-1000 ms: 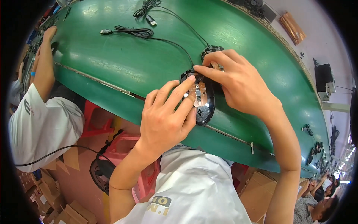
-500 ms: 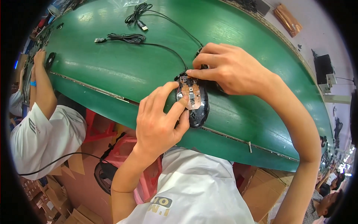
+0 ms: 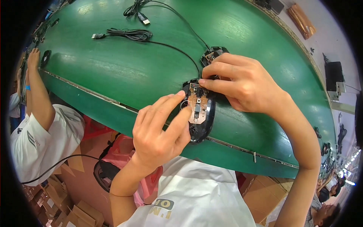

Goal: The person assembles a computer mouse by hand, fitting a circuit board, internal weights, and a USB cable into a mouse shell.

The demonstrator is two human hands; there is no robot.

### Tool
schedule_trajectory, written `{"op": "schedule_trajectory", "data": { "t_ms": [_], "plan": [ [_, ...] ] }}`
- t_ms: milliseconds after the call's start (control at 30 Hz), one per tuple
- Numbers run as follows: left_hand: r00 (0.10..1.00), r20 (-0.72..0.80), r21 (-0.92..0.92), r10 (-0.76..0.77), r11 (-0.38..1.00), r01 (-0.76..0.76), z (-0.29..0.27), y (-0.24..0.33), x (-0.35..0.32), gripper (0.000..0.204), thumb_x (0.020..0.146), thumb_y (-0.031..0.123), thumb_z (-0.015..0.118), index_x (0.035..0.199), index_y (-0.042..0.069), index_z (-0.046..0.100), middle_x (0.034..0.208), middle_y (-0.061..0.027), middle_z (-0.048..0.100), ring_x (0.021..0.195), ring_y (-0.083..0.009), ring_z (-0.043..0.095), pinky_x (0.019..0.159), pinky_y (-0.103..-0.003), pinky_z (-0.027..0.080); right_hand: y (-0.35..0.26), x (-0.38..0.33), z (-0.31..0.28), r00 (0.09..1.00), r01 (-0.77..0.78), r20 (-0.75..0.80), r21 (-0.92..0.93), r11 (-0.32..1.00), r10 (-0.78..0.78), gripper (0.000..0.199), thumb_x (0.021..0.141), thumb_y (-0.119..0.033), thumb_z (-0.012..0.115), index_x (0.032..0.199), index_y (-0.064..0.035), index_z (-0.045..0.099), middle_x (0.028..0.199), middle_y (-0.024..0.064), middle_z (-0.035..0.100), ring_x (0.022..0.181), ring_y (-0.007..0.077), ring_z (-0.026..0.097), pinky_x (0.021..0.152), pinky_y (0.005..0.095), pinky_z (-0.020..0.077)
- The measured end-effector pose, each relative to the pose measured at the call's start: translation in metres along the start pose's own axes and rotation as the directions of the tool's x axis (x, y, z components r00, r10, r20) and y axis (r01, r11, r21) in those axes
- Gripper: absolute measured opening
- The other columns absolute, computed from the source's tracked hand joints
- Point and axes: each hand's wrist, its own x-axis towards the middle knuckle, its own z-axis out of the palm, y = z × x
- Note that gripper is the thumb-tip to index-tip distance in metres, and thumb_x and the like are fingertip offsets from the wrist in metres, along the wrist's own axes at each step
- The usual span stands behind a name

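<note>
An opened black computer mouse, its top shell off, lies on the green table near the front edge. A tan circuit board shows inside it. My left hand grips the mouse's left side, fingertips at the board's edge. My right hand is closed at the mouse's front, thumb and forefinger close together beside the cable entry; what is between them is hidden. A black cable runs from the mouse to a tied bundle with a USB plug. Behind my right fingers sits a second opened mouse, partly covered.
The second mouse's cable leads to another USB plug. The green table has a metal-edged seam along its near side. At left, a co-worker's arm reaches onto the table near a black mouse. Cardboard boxes stand below.
The mouse and both hands appear slightly lower and farther right in view. My right hand has drawn back from the second mouse, showing more of it. The left hand keeps its grip.
</note>
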Motion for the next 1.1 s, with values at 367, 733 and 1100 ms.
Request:
{"op": "schedule_trajectory", "data": {
  "t_ms": [367, 733, 1100],
  "plan": [
    [1.000, -0.001, -0.045, -0.012, 0.999, 0.012, -0.001, -0.004, -0.003, 0.028, 0.067, 0.004, 0.071, 0.094, 0.007, 0.071, 0.124, -0.0103, 0.070, 0.100, -0.0236, 0.070, 0.081, -0.033, 0.052, -0.006, -0.006, 0.000, 0.994, -0.113, -0.006, -0.021, 0.993, 0.113, 0.028, 0.074, 0.001, 0.066, 0.100, -0.0049, 0.075, 0.103, 0.0062, 0.066, 0.087, 0.0250, 0.061, 0.074, 0.0335, 0.0531],
    [1.000, 0.011, -0.001, -0.026, 1.000, 0.026, 0.000, 0.009, -0.001, 0.029, 0.072, 0.005, 0.071, 0.101, 0.007, 0.072, 0.124, -0.0101, 0.070, 0.103, -0.0238, 0.069, 0.086, -0.033, 0.051, -0.059, -0.012, -0.014, 0.924, -0.362, -0.073, 0.137, 0.922, 0.374, 0.042, 0.076, -0.008, 0.075, 0.117, -0.0074, 0.070, 0.120, 0.0104, 0.062, 0.100, 0.0270, 0.058, 0.086, 0.0354, 0.0515],
    [0.994, -0.068, -0.149, -0.081, 0.986, 0.070, 0.007, 0.011, -0.006, 0.046, 0.073, 0.002, 0.068, 0.119, 0.001, 0.065, 0.123, -0.0117, 0.069, 0.104, -0.0265, 0.068, 0.090, -0.035, 0.051, -0.065, -0.002, 0.001, 0.920, -0.392, 0.010, -0.028, 0.920, 0.392, 0.059, 0.072, -0.020, 0.082, 0.126, -0.0050, 0.063, 0.123, 0.0095, 0.062, 0.106, 0.0288, 0.058, 0.095, 0.0385, 0.0490]
  ]
}}
